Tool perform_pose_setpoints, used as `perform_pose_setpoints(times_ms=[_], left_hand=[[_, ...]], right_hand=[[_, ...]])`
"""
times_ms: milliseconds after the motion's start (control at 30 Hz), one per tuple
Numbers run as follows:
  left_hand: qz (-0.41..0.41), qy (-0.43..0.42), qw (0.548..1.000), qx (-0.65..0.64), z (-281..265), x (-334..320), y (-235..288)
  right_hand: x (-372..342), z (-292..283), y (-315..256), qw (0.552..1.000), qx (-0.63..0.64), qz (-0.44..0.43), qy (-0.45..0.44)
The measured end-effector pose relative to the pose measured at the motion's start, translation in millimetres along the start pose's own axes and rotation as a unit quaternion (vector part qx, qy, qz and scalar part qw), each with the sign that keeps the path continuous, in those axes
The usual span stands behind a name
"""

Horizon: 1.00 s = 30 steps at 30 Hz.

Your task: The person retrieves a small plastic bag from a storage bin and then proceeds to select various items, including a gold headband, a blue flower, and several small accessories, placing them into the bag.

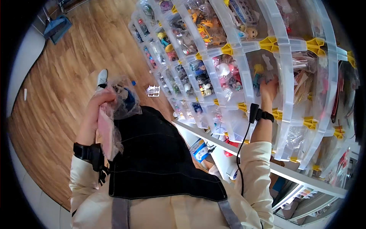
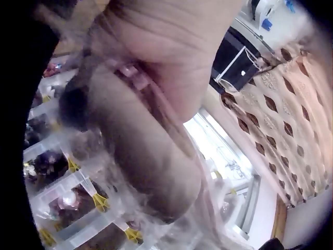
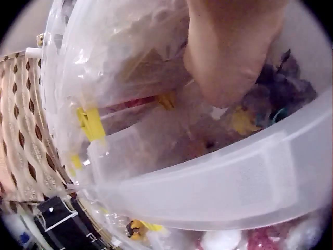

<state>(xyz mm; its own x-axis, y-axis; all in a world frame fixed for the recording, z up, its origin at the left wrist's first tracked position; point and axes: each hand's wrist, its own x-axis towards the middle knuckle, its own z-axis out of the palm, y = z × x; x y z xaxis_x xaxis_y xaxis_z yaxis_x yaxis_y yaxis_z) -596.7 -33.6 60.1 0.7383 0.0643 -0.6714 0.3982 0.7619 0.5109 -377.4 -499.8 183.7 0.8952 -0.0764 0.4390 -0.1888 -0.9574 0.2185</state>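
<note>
My left hand (image 1: 102,100) grips clear plastic bags in front of the black apron (image 1: 152,152). One bag holds a flat pink item (image 1: 105,128) that hangs below the fingers; another has a dark blue piece (image 1: 129,97) inside. Close up, the left wrist view shows the wrapped pink item (image 2: 140,146) against the palm. My right hand (image 1: 268,89) reaches into a translucent plastic bin (image 3: 223,182) on the rack. Next to its fingers lie a small yellow-topped toy figure (image 1: 258,68) and some dark pieces (image 3: 276,91). The bin wall and the hand itself hide the right fingertips.
Stacked translucent bins with yellow clips (image 1: 269,44) fill the right side, holding bagged toys and figures. Below them runs a white shelf edge (image 1: 305,179). A white rack-like piece (image 1: 153,91) and a blue cap (image 1: 133,83) lie on the wooden floor (image 1: 49,114). A dustpan (image 1: 57,28) stands far left.
</note>
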Motion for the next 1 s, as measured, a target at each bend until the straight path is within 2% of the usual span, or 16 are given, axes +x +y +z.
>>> perform_pose_setpoints(times_ms=[33, 100, 133, 200, 267, 333, 400, 533, 600, 633, 667, 733, 767, 800, 867, 1000], left_hand=[[0.006, -0.004, 1.0, 0.006, 2, -3, 3], [0.015, -0.006, 1.0, 0.011, -1, 1, 3], [0.012, -0.043, 0.999, 0.031, -13, 9, 1], [0.01, -0.076, 0.996, 0.052, -21, 13, 1], [0.001, -0.016, 0.998, 0.06, -19, 5, 3], [0.012, 0.024, 0.998, 0.058, -15, -1, 5], [-0.023, 0.017, 0.998, 0.052, -22, -3, 8], [-0.014, 0.025, 0.999, 0.04, -19, -4, 9], [-0.017, 0.096, 0.995, 0.023, 3, -11, 18], [-0.016, 0.092, 0.995, 0.029, 5, -10, 21], [-0.028, 0.074, 0.997, 0.024, 6, -8, 23], [-0.033, 0.046, 0.998, 0.038, 8, 2, 37], [-0.037, 0.016, 0.999, 0.023, 6, 8, 41], [-0.042, -0.014, 0.999, 0.008, 4, 13, 45], [-0.032, -0.017, 0.999, 0.034, 6, 21, 55], [-0.043, -0.039, 0.992, 0.109, 18, 36, 78]], right_hand=[[3, -7, -7, 0.998, -0.025, 0.005, -0.057], [20, 7, -4, 0.996, -0.048, -0.001, -0.069], [30, 17, -1, 0.994, -0.071, -0.003, -0.082], [53, 46, 21, 0.994, -0.092, -0.049, -0.04], [63, 53, 24, 0.989, -0.115, -0.093, 0.001], [75, 56, 23, 0.994, -0.047, -0.035, -0.089], [78, 57, 20, 0.991, -0.046, -0.034, -0.117], [75, 53, 18, 0.974, -0.046, -0.014, -0.222], [71, 49, 13, 0.981, -0.058, -0.047, -0.177], [66, 46, 9, 0.985, -0.074, -0.082, -0.134], [60, 45, 8, 0.986, -0.072, -0.074, -0.133], [42, 42, 1, 0.957, -0.026, -0.124, -0.26], [30, 8, -26, 0.945, -0.1, -0.136, -0.28], [24, 9, -19, 0.948, -0.094, -0.123, -0.279], [9, 12, -10, 0.948, -0.103, -0.195, -0.231], [-21, -23, -6, 0.967, -0.046, -0.09, -0.236]])
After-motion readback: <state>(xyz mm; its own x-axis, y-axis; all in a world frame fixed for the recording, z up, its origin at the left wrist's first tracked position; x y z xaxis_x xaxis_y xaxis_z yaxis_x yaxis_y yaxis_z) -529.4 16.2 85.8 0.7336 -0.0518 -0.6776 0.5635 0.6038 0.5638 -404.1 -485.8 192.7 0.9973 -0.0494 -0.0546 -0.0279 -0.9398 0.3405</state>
